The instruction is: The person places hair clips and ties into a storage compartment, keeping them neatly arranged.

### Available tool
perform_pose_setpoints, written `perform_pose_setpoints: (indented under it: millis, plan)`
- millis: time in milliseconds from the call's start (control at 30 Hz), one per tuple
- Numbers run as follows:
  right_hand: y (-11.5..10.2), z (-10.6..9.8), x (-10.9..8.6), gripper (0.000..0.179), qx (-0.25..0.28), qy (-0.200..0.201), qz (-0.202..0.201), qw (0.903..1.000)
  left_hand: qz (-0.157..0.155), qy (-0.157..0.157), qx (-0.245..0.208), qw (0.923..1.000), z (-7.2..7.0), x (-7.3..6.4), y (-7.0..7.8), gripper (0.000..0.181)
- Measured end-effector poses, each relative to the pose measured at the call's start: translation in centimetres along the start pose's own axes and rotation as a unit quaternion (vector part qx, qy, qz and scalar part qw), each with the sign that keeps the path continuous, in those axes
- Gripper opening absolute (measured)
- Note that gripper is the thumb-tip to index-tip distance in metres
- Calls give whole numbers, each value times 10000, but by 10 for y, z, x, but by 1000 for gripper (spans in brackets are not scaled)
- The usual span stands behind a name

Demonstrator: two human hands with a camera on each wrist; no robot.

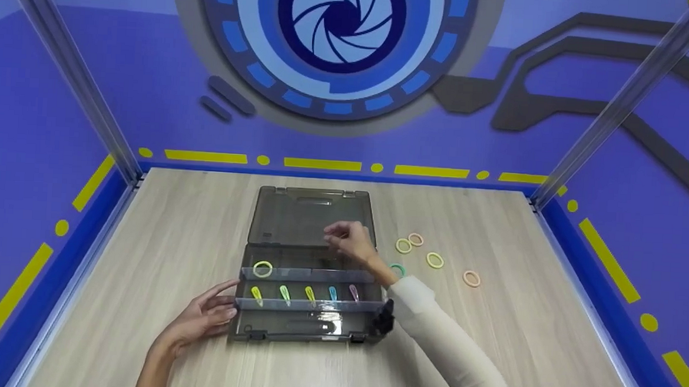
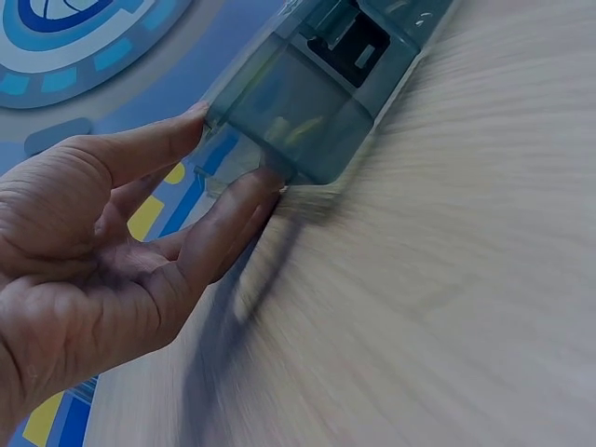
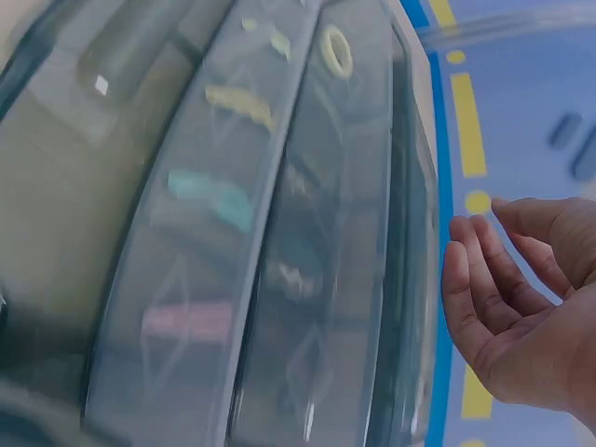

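A grey see-through compartment box (image 1: 279,320) lies on the table with its lid (image 1: 296,220) folded back. My left hand (image 1: 196,318) rests against its left wall, thumb and fingertips touching the box (image 2: 307,121) in the left wrist view. Above the lid's hinge side hovers my right hand (image 1: 351,241), fingers loosely bent; in the right wrist view this hand (image 3: 521,298) holds nothing. A yellow ring (image 1: 262,269), like a hair tie, sits at the left of the back compartment. Several coloured snap hair clips (image 1: 310,295) stand in a row in the middle compartment.
Right of the box lie loose rings: a yellow ring (image 1: 435,260), an orange ring (image 1: 471,278), a touching pair (image 1: 403,246) and a green ring (image 1: 398,269) partly behind my right wrist. A blurred black object (image 1: 383,320) is at the box's front right corner. Blue panels surround the table.
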State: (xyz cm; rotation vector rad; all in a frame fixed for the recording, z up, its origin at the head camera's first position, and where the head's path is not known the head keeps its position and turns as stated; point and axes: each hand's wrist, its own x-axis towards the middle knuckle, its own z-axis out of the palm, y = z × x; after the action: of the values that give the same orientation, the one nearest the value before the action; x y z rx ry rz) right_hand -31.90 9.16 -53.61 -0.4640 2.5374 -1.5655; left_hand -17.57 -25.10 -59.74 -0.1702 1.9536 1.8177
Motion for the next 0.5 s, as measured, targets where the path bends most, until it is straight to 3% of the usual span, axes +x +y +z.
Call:
perform_pose_setpoints:
  millis: [167,500]
  plan:
    - [20,-32,-6,22,345,91,145,9993,-19,35,-7,10000,-1,-1,1,74]
    - [50,-92,-34,26,194,628,792,9947,116,-66,68,9999,-1,-2,-1,75]
